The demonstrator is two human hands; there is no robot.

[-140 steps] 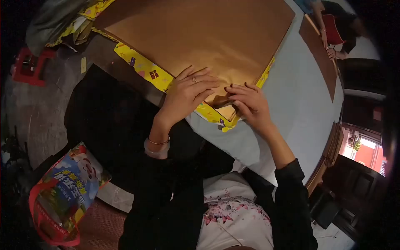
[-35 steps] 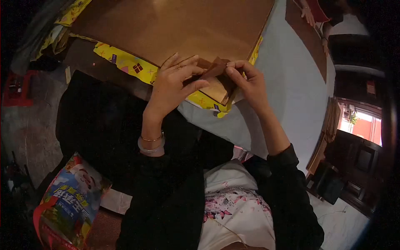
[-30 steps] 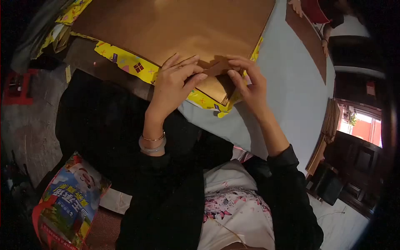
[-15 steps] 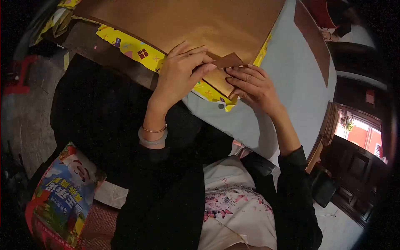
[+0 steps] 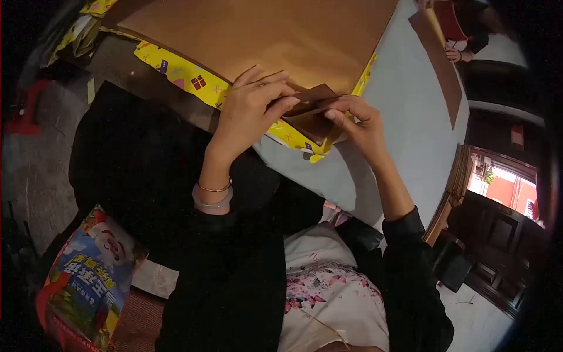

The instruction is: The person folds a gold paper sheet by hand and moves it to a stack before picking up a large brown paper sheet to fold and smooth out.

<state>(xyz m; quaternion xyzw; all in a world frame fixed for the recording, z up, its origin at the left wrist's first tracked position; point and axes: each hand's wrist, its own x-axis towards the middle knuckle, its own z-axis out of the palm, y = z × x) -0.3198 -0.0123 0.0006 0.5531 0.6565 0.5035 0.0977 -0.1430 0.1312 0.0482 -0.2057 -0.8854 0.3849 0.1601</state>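
Note:
A stack of brown paper sheets (image 5: pixel 252 29) lies on top of yellow printed wrapping (image 5: pixel 187 79) that sticks out along its near edge. At the stack's near corner a piece of brown paper (image 5: pixel 314 94) is raised and bent. My left hand (image 5: pixel 252 111) pinches its left side between thumb and fingers. From the right, my right hand (image 5: pixel 360 120) grips the paper with the thumb below and the fingers over it. Below the raised paper, the corner of the stack shows.
The pale table (image 5: pixel 410 76) reaches right, with a long brown strip (image 5: pixel 440 76) near its far edge. A co-worker's hand (image 5: pixel 454 54) touches that strip. At the lower left is a colourful printed bag (image 5: pixel 94 276). A dark door (image 5: pixel 498 234) stands at the right.
My right hand has gone from lying flat on the paper to gripping and lifting its edge. The co-worker's strip has been partly raised.

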